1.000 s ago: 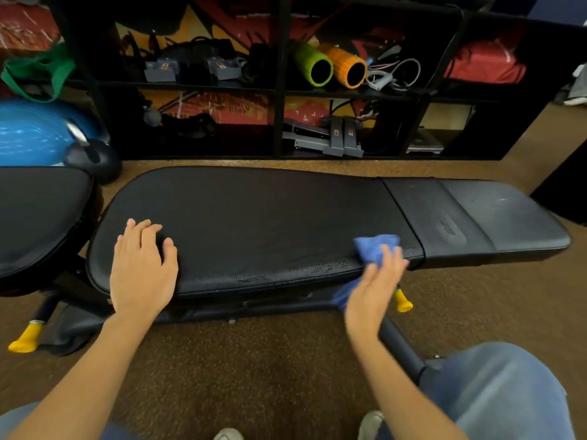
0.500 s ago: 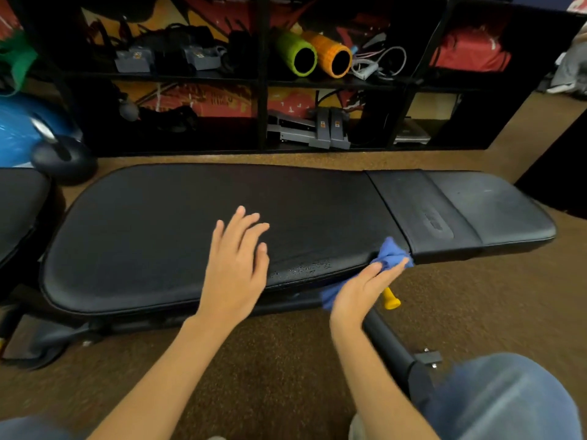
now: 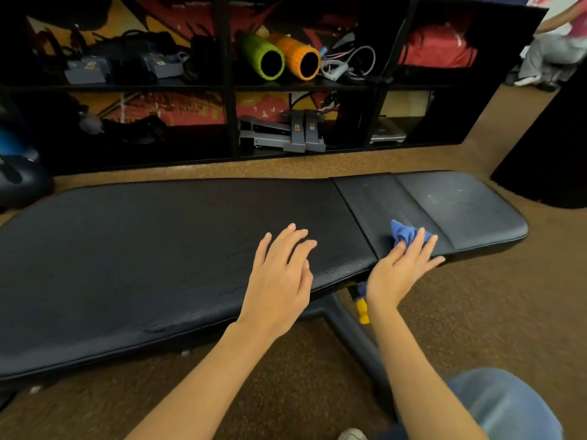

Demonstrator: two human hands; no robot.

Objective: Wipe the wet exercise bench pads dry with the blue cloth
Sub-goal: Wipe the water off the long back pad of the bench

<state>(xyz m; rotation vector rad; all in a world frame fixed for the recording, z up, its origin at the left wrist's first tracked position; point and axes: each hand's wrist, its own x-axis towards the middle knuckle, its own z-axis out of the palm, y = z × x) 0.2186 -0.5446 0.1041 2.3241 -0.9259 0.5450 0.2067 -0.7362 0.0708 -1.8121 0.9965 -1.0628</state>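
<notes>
A long black back pad (image 3: 152,249) of the exercise bench lies across the view, with a shorter seat pad (image 3: 460,204) joined at its right end. Water droplets glisten along the back pad's near edge by the joint. My right hand (image 3: 400,271) presses the blue cloth (image 3: 403,233) flat onto the seat pad's near left corner; most of the cloth is hidden under my fingers. With fingers spread, my left hand (image 3: 282,277) rests on the back pad's near edge and holds nothing.
A black shelf unit (image 3: 228,90) behind the bench holds green and orange foam rollers (image 3: 282,58), cables and grey gear. The bench's dark frame leg with a yellow knob (image 3: 362,309) runs toward my knee (image 3: 502,404). Brown carpet surrounds the bench. A person sits at the far right (image 3: 556,42).
My right hand has carried the cloth from the back pad's near right edge up onto the seat pad. My left hand has slid right along the back pad.
</notes>
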